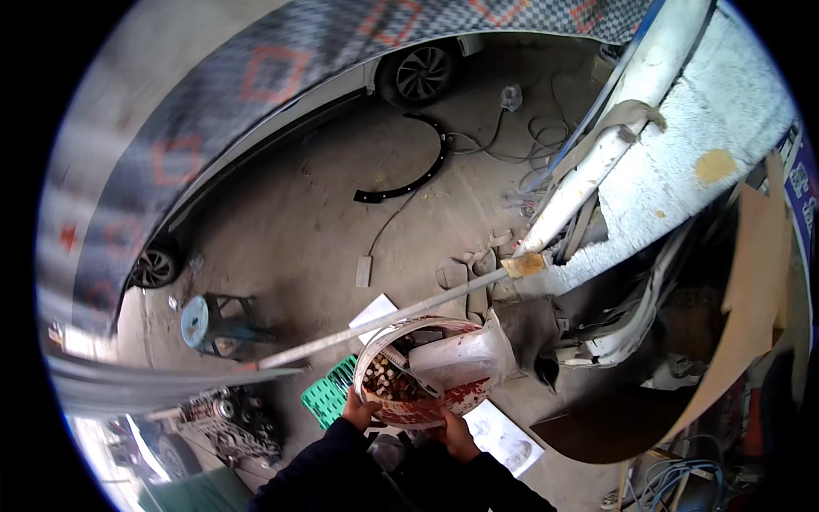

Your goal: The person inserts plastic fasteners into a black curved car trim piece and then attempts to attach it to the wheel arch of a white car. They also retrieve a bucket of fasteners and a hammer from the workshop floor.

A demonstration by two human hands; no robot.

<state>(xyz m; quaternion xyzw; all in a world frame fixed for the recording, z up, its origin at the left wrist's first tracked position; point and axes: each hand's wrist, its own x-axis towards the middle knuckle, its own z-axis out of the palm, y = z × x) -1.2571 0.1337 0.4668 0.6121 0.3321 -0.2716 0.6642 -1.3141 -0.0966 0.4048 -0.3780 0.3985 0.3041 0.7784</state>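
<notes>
Low in the head view, a round bucket (pixel 426 415) with red stains on its whitish wall is tilted so that its inside shows. My left hand (pixel 362 410) has its fingers closed on the bucket's left edge. On the near right side my right hand (pixel 459 437) grips the wall, its fingertips partly hidden. Inside, many small pale and brown pieces (pixel 389 379) lie on the left, too small to name. A whitish, translucent plastic-like roll (pixel 456 357) fills the right part and sticks out past the rim.
Beyond the bucket a long pole (pixel 401 316) runs across. A green plastic crate (pixel 328 394), a blue stool (pixel 195 322) and an engine (pixel 225 420) stand left. Brown sheeting (pixel 751 247) and a white panel (pixel 699 128) crowd the right. A black curved strip (pixel 442 158) lies near a covered car.
</notes>
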